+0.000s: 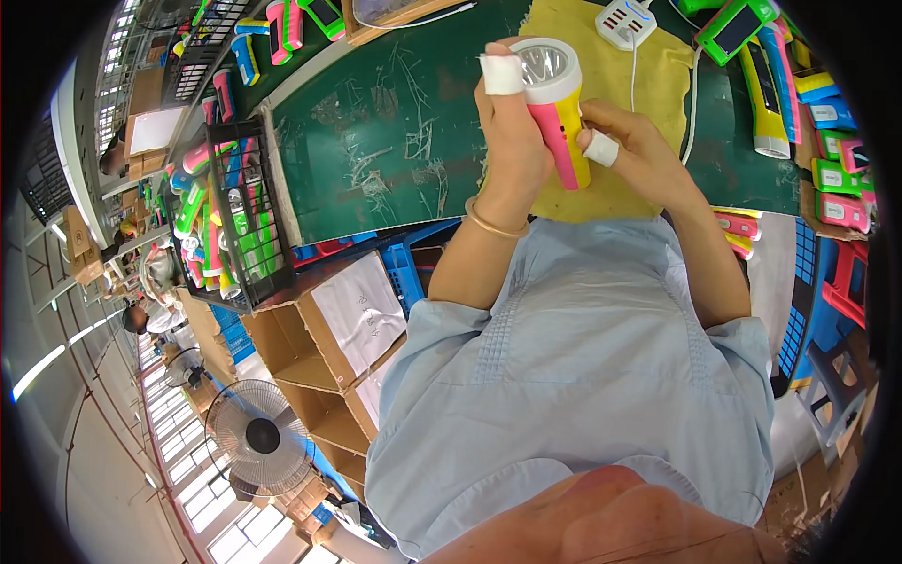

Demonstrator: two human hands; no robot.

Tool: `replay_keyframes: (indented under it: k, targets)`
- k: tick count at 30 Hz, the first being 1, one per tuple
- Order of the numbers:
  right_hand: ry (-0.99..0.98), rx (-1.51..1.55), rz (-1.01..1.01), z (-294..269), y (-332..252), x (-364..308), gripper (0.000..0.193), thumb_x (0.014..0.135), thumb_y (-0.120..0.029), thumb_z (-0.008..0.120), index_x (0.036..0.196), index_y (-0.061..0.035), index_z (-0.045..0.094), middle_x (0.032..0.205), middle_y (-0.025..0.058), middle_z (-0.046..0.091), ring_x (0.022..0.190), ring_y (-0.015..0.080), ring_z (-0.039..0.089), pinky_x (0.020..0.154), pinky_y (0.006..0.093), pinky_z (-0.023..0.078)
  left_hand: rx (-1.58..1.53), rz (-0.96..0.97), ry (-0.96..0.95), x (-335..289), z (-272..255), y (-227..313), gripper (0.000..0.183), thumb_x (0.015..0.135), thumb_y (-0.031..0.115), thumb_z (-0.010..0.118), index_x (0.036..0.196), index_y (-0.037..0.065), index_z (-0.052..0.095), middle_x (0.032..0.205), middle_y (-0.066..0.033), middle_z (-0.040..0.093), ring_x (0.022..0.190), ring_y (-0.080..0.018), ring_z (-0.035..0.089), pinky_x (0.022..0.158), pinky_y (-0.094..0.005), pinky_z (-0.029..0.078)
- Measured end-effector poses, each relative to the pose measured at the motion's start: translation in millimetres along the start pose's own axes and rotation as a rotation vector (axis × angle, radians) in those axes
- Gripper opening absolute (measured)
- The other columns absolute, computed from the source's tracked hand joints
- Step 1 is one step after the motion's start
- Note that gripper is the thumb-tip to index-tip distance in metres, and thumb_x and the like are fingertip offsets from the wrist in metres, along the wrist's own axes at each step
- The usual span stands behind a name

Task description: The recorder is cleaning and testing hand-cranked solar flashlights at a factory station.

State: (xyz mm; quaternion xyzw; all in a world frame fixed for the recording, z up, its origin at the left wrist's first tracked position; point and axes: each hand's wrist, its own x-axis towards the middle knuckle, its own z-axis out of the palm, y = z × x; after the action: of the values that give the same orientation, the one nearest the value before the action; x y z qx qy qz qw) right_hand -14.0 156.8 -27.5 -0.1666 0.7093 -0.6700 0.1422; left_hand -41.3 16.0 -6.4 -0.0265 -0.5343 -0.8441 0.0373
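A pink and yellow flashlight [569,127] with a white head ring is held over the cloth, its lens tilted up and away from me. My left hand [515,136] is closed round its left side, the thumb wrapped in white tape and resting by the head. At the yellow side, my right hand [648,155] is closed with its fingertips against the body, partly hidden behind it. White tape also covers the right thumb. Beneath both hands lies a yellow cloth [648,85] on the green worktable [366,122].
A white charging hub [625,23] with a cable stands at the back of the cloth. Several colourful flashlights [766,99] lie at the right. A black basket [254,216] full of flashlights stands at the left, above a cardboard shelf [296,348] and a fan [260,436].
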Motion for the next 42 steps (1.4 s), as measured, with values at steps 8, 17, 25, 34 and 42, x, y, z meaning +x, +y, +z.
replay_keyframes:
  k: [8,17,25,34,42]
  targets:
    - [0.068,0.325,0.08,13.7,19.2,8.4,0.049,0.08,-0.028,0.064,0.114,0.0034,0.052,0.1,0.0057,0.058,0.094,0.0121,0.053,0.084,0.0276,0.042,0.081,-0.013,0.052,9.3,-6.8,-6.8,0.063,0.088,0.056,0.019,0.085,0.001,0.049,0.061,-0.0123,0.053,0.05,-0.0215,0.051,0.046,-0.0309,0.043]
    - [0.614,-0.896,-0.338,18.2,-5.7,-7.4,0.039,0.078,-0.024,0.063,0.105,0.0027,0.053,0.085,0.0149,0.055,0.071,0.0269,0.057,0.064,0.0298,0.045,-0.762,-0.455,0.139,14.3,-12.9,2.6,0.061,0.08,0.059,0.037,0.098,0.002,0.05,0.087,-0.0117,0.054,0.082,-0.0286,0.046,0.079,-0.0417,0.038]
    - [0.036,0.102,0.12,2.2,7.5,3.3,0.047,0.081,-0.028,0.062,0.112,0.0051,0.05,0.096,0.0081,0.058,0.081,0.0148,0.056,0.069,0.0257,0.044,-0.433,-0.299,0.021,4.1,-10.6,-5.5,0.07,0.08,0.063,0.023,0.087,-0.001,0.052,0.06,-0.0121,0.05,0.054,-0.0265,0.046,0.054,-0.0354,0.04]
    - [-0.007,0.257,0.359,-13.6,6.2,-8.3,0.049,0.084,-0.045,0.053,0.103,0.0006,0.055,0.083,0.0021,0.054,0.071,0.0075,0.046,0.06,0.0226,0.041,-0.461,-0.47,-0.156,26.9,14.1,7.2,0.073,0.084,0.062,0.021,0.093,-0.003,0.055,0.069,-0.0146,0.057,0.062,-0.0248,0.054,0.058,-0.0326,0.044]
    - [1.169,0.167,-0.065,-188.4,-52.1,-35.2,0.049,0.085,-0.043,0.051,0.102,0.0029,0.052,0.076,0.0086,0.056,0.059,0.0144,0.053,0.048,0.0262,0.042,0.0,-0.301,-0.074,71.0,-29.9,15.2,0.042,0.092,0.034,0.036,0.106,-0.003,0.049,0.096,-0.0131,0.054,0.085,-0.022,0.053,0.078,-0.0346,0.043]
